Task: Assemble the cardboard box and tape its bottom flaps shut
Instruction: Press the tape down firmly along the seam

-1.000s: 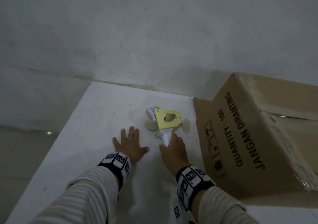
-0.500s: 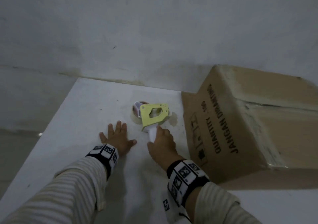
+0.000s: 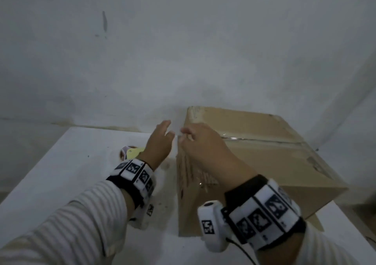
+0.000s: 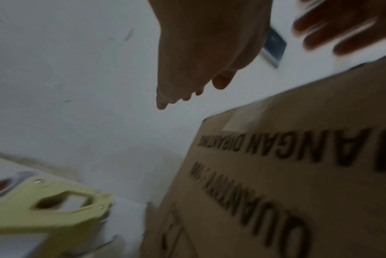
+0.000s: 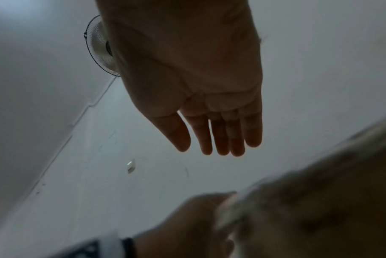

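I saw the brown printed cardboard box [image 3: 264, 158] standing on the white worktop [image 3: 61, 173], its taped seam up. My left grip [image 3: 157, 142] and right grip [image 3: 203, 142] hovered spread at its near top corner, holding nothing. The pale-yellow tape dispenser [image 3: 132, 152] lay just left.

cardboard box [image 4: 297, 174] side panel, my left-wrist view | I read "JANGAN DIBANTING" | below it "QUANTITY : 100", blurred | both upside down
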